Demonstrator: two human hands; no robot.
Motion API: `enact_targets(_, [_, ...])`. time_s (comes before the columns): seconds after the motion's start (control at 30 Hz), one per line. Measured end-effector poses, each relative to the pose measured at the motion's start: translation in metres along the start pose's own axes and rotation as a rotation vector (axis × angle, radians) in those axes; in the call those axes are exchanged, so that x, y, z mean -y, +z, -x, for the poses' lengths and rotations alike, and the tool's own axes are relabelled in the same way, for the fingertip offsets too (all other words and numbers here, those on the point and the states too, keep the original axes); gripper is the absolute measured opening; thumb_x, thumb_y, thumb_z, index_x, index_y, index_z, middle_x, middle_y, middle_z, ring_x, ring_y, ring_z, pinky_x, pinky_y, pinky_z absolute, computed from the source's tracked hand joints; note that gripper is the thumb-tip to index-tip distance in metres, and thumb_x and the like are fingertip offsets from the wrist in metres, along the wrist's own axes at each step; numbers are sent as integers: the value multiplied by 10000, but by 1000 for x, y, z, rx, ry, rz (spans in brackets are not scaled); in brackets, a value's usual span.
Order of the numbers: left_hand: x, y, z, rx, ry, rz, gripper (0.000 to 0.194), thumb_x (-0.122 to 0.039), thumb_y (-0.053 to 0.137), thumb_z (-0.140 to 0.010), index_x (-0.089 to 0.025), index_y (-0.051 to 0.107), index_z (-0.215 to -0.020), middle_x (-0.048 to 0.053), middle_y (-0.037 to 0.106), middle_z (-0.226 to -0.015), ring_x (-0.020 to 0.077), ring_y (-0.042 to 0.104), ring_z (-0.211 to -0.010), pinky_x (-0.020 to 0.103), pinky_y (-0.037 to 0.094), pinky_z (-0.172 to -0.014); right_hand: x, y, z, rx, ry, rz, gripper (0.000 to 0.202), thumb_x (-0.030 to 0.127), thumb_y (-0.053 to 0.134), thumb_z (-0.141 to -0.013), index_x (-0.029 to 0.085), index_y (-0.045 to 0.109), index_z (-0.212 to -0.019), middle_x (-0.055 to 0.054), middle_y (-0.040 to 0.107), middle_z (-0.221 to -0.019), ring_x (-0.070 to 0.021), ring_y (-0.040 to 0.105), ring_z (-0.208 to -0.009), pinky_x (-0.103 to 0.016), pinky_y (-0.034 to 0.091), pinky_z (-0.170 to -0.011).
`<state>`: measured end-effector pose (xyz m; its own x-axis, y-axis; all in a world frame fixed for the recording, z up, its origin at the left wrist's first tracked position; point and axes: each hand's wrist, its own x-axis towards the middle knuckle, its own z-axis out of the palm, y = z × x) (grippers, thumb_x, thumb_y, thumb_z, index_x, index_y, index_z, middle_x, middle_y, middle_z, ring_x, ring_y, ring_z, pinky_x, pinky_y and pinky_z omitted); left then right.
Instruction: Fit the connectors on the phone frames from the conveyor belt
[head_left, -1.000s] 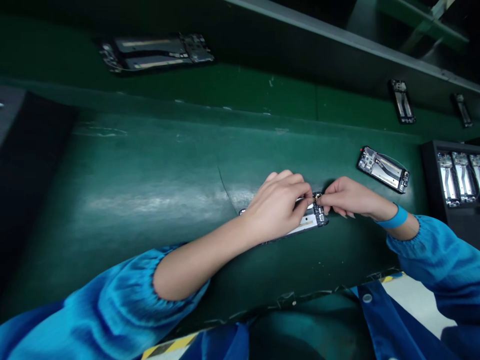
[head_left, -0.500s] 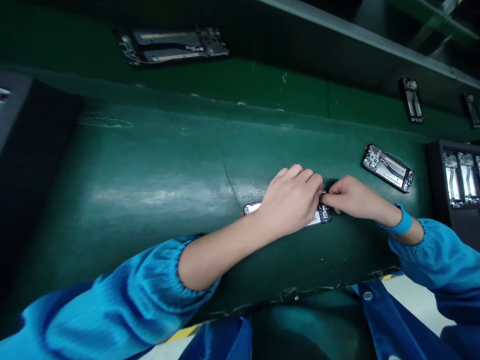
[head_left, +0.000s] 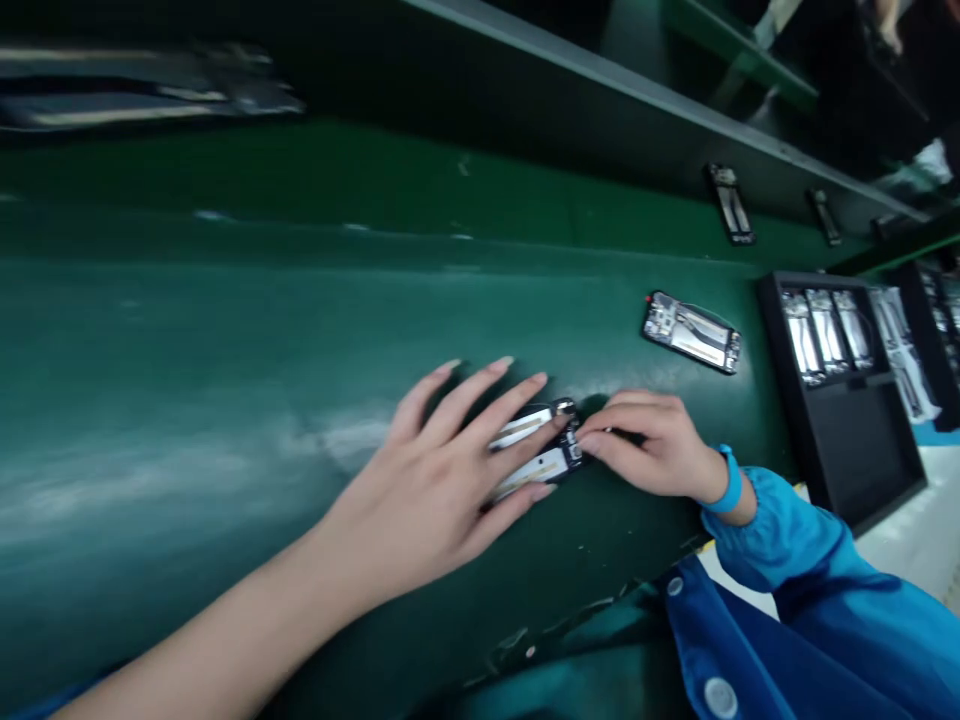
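Observation:
An opened phone lies flat on the green mat, its bare inside facing up. My left hand rests over it with fingers spread, covering the phone's left part; one fingertip touches the right end. At that same right end, my right hand has thumb and forefinger pinched together on the small parts there. What the pinch holds, if anything, is too small to make out. Another opened phone lies on the mat beyond my right hand, apart from both hands.
A black tray at the right holds several opened phones in its far compartment. One blurred opened phone sits at the far left, and another by the back ledge. The green mat spreads to the left.
My view has swung to the right. The left hand has gone from curled fingers to spread ones over the phone. My right hand stays pinched at the phone's right end.

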<state>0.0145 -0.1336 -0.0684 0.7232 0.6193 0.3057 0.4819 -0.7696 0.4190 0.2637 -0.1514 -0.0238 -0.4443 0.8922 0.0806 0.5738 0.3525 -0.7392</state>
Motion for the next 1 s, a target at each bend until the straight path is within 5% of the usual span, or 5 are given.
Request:
enact_targets(0.23, [0, 0, 0, 0, 7, 29, 470, -493, 501, -992, -357, 553, -1438, 45, 539, -1521, 462, 424, -1423, 742, 210, -1172, -15, -8, 8, 73, -96, 456, 350, 393, 553, -1014, 195, 702, -768, -66, 680, -760, -186, 581, -703, -331, 442, -661])
enact_targets(0.33, [-5, -4, -2, 35, 16, -31, 507, -505, 583, -956, -323, 584, -1429, 88, 528, -1531, 464, 422, -1427, 754, 194, -1174, -19, -13, 2, 132, -32, 291, 395, 378, 517, -1033, 200, 642, -703, -29, 591, -654, -167, 554, -652, -311, 423, -638])
enact_targets(0.5, [-7, -6, -5, 100, -7, -79, 553, -536, 584, -947, -260, 606, -1425, 148, 488, -1556, 470, 403, -1438, 772, 235, -1152, -25, 1, -12, -60, 64, 52, 437, 339, 460, -1054, 217, 558, -646, -29, 563, -633, -165, 546, -621, -315, 430, -632])
enact_targets(0.8, [-8, -6, -5, 128, -15, -110, 575, -576, 532, -965, -292, 561, -1464, 122, 456, -1586, 428, 372, -1469, 723, 222, -1182, -25, 9, -15, -21, -80, 166, 337, 284, 495, -1036, 210, 595, -723, -39, 599, -674, -174, 554, -661, -327, 444, -667])
enact_targets(1.0, [-10, -7, -5, 101, -32, -95, 550, -576, 512, -981, -270, 601, -1429, 90, 481, -1574, 421, 383, -1462, 701, 207, -1205, -25, 14, -14, -116, -119, 175, 319, 254, 532, -1018, 205, 583, -706, -32, 592, -658, -167, 544, -634, -325, 440, -637])
